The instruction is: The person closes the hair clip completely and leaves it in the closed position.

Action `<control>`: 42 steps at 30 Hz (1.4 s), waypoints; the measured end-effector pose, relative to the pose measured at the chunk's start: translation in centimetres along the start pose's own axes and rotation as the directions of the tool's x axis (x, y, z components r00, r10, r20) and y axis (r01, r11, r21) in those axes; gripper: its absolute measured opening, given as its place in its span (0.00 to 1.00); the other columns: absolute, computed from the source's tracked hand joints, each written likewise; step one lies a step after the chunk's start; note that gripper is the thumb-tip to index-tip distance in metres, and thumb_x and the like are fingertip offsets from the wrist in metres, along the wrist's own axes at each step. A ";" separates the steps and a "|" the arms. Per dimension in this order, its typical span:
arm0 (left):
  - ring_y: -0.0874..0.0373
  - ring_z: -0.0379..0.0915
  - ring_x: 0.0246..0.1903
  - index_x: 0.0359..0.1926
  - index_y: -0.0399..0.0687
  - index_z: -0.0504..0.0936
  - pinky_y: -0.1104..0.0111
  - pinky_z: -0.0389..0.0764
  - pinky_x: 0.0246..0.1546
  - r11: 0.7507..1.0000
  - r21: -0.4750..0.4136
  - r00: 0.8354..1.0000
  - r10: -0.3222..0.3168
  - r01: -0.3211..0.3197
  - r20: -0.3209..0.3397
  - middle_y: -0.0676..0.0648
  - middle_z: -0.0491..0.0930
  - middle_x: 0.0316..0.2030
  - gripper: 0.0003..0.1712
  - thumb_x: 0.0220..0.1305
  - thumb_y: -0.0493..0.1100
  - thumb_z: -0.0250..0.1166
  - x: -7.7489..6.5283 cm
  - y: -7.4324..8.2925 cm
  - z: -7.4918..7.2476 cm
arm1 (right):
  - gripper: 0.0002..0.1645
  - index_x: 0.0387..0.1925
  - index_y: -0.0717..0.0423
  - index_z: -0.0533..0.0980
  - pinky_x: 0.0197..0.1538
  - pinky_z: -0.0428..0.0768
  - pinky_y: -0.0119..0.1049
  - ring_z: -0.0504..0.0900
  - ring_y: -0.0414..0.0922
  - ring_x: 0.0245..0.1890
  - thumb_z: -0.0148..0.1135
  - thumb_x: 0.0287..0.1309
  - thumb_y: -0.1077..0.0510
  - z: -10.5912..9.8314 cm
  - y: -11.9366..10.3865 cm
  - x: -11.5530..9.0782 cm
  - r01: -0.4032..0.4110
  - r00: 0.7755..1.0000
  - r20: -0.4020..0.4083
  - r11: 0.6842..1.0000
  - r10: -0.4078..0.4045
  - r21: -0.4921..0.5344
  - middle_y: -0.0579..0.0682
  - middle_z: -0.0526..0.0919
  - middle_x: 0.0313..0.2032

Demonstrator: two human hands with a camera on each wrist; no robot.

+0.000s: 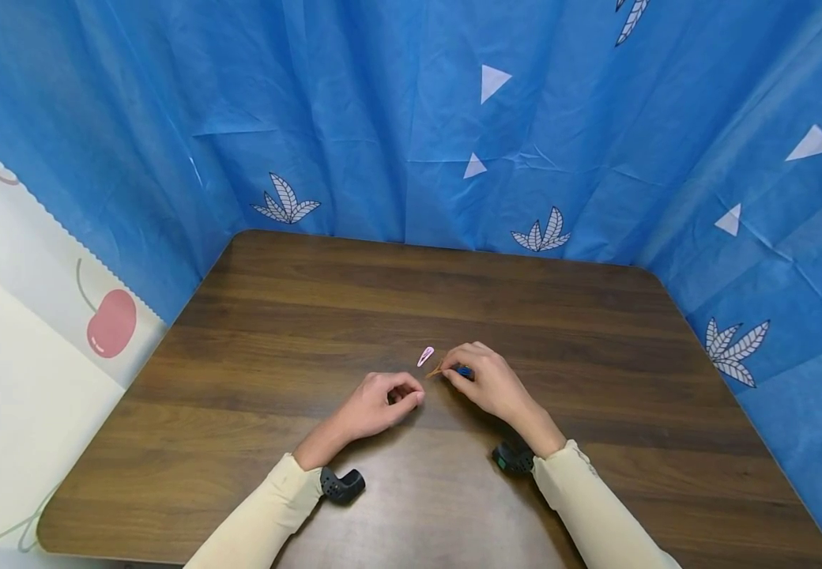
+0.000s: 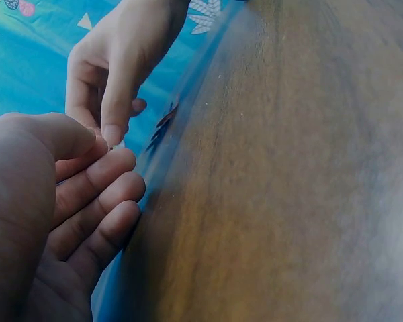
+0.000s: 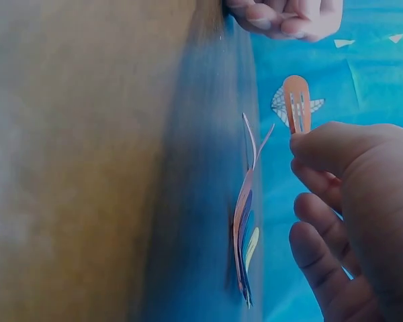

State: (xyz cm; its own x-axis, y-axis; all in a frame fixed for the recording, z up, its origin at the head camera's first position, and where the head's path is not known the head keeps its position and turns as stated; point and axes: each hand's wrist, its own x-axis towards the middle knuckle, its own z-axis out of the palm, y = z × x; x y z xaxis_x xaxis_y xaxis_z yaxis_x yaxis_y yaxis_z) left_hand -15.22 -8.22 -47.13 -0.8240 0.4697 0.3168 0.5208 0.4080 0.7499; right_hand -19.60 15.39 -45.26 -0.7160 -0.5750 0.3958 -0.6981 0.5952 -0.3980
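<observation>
My right hand [image 1: 488, 381] pinches an orange snap hair clip [image 3: 296, 100] between thumb and fingers, its slotted rounded end pointing outward. Below that hand, several snap hair clips [image 3: 244, 221] in orange, blue and yellow lie bunched on the table; in the head view their blue part [image 1: 464, 371] shows under the palm. A pink hair clip [image 1: 425, 356] lies apart, just beyond the two hands. To the left, my left hand [image 1: 381, 403] hovers near with fingers loosely curled and thumb close to the index fingertip. Nothing shows in its grasp.
The brown wooden table [image 1: 297, 316] extends around both hands. A blue patterned curtain [image 1: 382, 118] hangs along its back and right sides, and a pale cherry-print cloth [image 1: 41, 261] is at the left. Black wrist cameras [image 1: 342, 486] sit below both wrists.
</observation>
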 end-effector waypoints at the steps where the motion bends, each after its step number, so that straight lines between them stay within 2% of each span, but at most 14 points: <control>1: 0.70 0.76 0.27 0.34 0.52 0.84 0.74 0.78 0.31 1.000 -0.001 1.000 -0.001 0.001 -0.002 0.56 0.83 0.27 0.06 0.66 0.45 0.63 0.0 0.0 0.0 | 0.02 0.35 0.45 0.82 0.43 0.79 0.35 0.77 0.36 0.41 0.65 0.60 0.54 0.0 -0.1 -0.1 0.008 1.000 -0.006 1.000 -0.008 0.004 0.35 0.83 0.40; 11: 0.70 0.76 0.27 0.35 0.50 0.84 0.75 0.78 0.31 1.000 -0.005 1.000 -0.006 0.006 0.003 0.54 0.84 0.27 0.06 0.66 0.45 0.63 0.0 0.0 0.1 | 0.02 0.35 0.47 0.82 0.40 0.78 0.35 0.78 0.36 0.42 0.66 0.59 0.57 -0.4 -0.7 -1.0 0.029 0.999 -0.039 0.998 -0.027 0.059 0.35 0.82 0.41; 18: 0.70 0.76 0.27 0.36 0.49 0.84 0.75 0.78 0.31 1.000 -0.005 1.000 -0.012 0.012 0.002 0.53 0.84 0.28 0.07 0.66 0.45 0.62 0.1 0.1 0.1 | 0.03 0.36 0.48 0.82 0.36 0.77 0.31 0.77 0.36 0.38 0.65 0.60 0.57 -0.4 -1.1 -1.4 0.058 0.997 -0.061 0.994 -0.053 0.090 0.36 0.82 0.41; 33: 0.70 0.75 0.27 0.38 0.50 0.84 0.75 0.78 0.31 1.000 0.014 1.000 -0.022 0.022 0.015 0.58 0.83 0.28 0.09 0.68 0.48 0.60 0.1 0.1 0.0 | 0.05 0.35 0.49 0.82 0.39 0.79 0.28 0.78 0.33 0.40 0.67 0.56 0.61 -0.1 -1.3 -1.6 0.173 0.978 -0.142 0.977 -0.156 0.121 0.37 0.82 0.41; 42: 0.70 0.76 0.28 0.37 0.51 0.84 0.74 0.78 0.31 0.998 0.004 0.997 -0.062 0.062 0.034 0.57 0.84 0.29 0.12 0.69 0.51 0.58 0.0 -0.1 0.1 | 0.06 0.36 0.51 0.83 0.39 0.79 0.26 0.80 0.34 0.40 0.67 0.56 0.62 0.3 -1.4 -1.7 0.213 0.967 -0.174 0.968 -0.188 0.135 0.39 0.83 0.41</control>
State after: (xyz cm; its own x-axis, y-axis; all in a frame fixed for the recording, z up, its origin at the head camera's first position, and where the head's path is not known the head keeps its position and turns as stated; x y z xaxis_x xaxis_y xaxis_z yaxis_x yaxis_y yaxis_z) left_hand -15.23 -8.18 -47.26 -0.8467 0.4698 0.2497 0.4697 0.4395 0.7656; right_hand -17.35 15.37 -45.63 -0.5595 -0.5704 0.6014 -0.8288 0.3778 -0.4127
